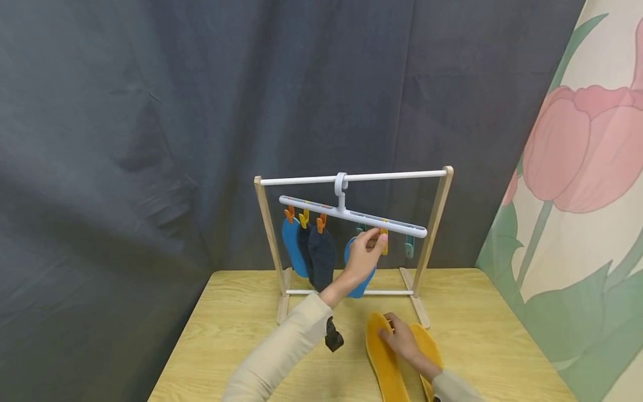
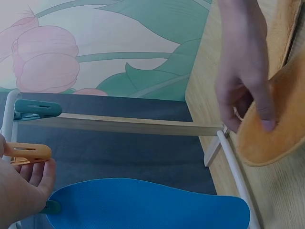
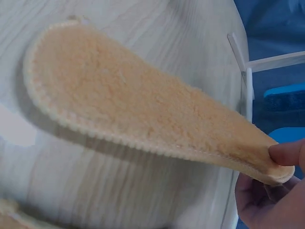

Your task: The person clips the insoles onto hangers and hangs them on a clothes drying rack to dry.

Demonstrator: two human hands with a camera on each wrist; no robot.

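Observation:
My left hand (image 1: 363, 258) pinches a yellow clothespin (image 1: 384, 245) that hangs from the right half of a pale hanger bar (image 1: 402, 226). The left wrist view shows fingers and thumb around this clothespin. Beside that hand, a blue insole (image 2: 152, 202) hangs from a green clip. Lower down, my right hand (image 1: 403, 339) holds a fuzzy yellow insole (image 3: 128, 95) by one end, thumb on the fuzzy face and fingers beneath. The held insole is tilted up off the wooden table. A second yellow insole (image 1: 427, 347) lies to its right, partly behind the right forearm.
The hanger hooks over the white top rod (image 1: 402, 175) of a wooden-legged rack and slants down rightward. Its left half carries a blue insole (image 1: 293, 248) and dark insoles (image 1: 321, 257) on clips. A green clip (image 1: 409, 247) hangs near the right end. A painted wall (image 1: 567, 223) borders the table's right.

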